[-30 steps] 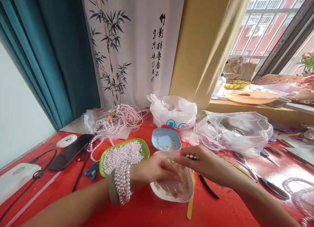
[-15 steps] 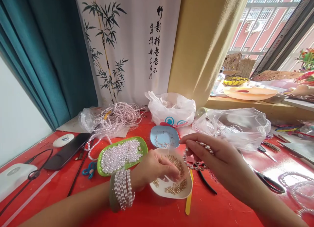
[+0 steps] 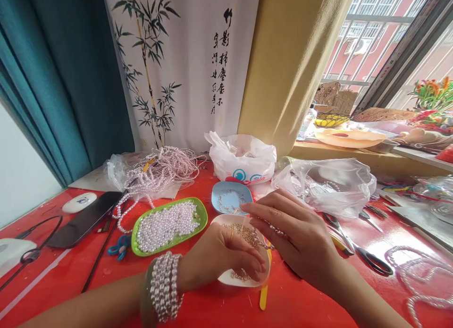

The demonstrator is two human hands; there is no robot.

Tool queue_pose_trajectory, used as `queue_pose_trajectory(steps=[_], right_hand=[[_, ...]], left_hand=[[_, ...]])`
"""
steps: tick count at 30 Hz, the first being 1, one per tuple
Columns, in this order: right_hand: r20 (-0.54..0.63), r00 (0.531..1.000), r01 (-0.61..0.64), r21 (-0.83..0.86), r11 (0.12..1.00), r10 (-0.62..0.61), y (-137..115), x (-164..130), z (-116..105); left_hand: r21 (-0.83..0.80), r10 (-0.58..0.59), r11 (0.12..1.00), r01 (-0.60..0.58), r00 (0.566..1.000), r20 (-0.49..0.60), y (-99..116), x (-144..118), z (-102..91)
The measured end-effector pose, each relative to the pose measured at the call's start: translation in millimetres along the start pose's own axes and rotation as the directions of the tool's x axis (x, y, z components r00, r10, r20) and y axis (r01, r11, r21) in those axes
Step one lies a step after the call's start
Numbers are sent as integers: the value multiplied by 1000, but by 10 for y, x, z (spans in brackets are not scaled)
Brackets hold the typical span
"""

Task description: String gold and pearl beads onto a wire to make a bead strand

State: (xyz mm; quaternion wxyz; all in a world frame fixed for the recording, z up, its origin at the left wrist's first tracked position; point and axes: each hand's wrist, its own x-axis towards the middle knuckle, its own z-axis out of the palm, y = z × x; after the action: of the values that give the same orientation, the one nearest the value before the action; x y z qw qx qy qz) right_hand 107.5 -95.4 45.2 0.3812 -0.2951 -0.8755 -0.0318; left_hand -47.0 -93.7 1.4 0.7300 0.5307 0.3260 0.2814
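Note:
My left hand (image 3: 235,257) hovers over a white bowl (image 3: 226,219) of small gold beads (image 3: 244,233), thumb and fingers pressed together. Whatever lies in that pinch is hidden. Around the left wrist are several rounds of shiny pearl beads (image 3: 165,285) beside a green bangle (image 3: 146,290). Just to the right, my right hand (image 3: 297,233) is curled round a strand of pearly beads (image 3: 278,231), palm side down. Part of this strand hangs by the bowl's right rim, close to the left fingertips; the rest is covered by the fingers.
A green tray (image 3: 203,214) of white pearls and a blue dish (image 3: 214,196) stand beyond the bowl. Farther back lie pearl strands (image 3: 166,167) and plastic bags (image 3: 240,155). Scissors (image 3: 373,261) and a loose pearl strand (image 3: 406,276) lie right; a yellow stick (image 3: 264,295) is in front.
My right hand has come left and turned palm down, bringing the bead strand close to my left hand. The left stays pinched above the bowl. The camera view has shifted slightly right.

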Motion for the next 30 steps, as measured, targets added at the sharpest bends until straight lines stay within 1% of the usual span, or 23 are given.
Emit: queue_pose_trajectory(steps=[2, 5, 7, 11, 13, 15, 18, 21, 23, 25, 28, 30], right_hand=[[16, 1000, -10, 30, 999, 10, -14, 2, 2], [70, 995, -75, 62, 995, 71, -30, 3, 7], [99, 991, -97, 55, 994, 91, -37, 0, 8], [193, 975, -117, 42, 992, 107, -40, -10, 1], [210, 964, -176, 55, 983, 161, -32, -16, -15], [207, 947, -271, 95, 958, 247, -14, -21, -42], [218, 895, -431, 192, 882, 390, 30, -22, -88], [249, 844, -528, 229, 818, 475, 93, -15, -101], [289, 813, -568, 205, 797, 505, 130, -12, -78], [301, 794, -584, 137, 800, 529, 149, -9, -41], [272, 801, -563, 40, 826, 533, 130, 5, -14], [323, 784, -574, 54, 817, 530, 96, 22, -34]], left_hand=[[1, 20, 1000, -20, 1000, -5, 12, -4, 6], [10, 50, 999, -50, 999, -20, 17, 4, -2], [19, 70, 997, -69, 997, -24, 11, 10, -15], [52, 108, 993, -106, 993, -43, 0, 6, -34], [51, 118, 992, -116, 992, -39, 5, 3, -33], [37, 126, 991, -125, 991, -33, 19, 3, -28], [4, 119, 993, -119, 991, -64, 49, 10, -21], [-17, 93, 995, -96, 990, -104, 67, 23, -24], [5, 84, 996, -84, 989, -119, 63, 32, -34], [37, 85, 996, -81, 988, -128, 48, 38, -49], [62, 109, 993, -103, 989, -100, 19, 48, -78], [78, 117, 991, -112, 991, -64, 8, 56, -96]])
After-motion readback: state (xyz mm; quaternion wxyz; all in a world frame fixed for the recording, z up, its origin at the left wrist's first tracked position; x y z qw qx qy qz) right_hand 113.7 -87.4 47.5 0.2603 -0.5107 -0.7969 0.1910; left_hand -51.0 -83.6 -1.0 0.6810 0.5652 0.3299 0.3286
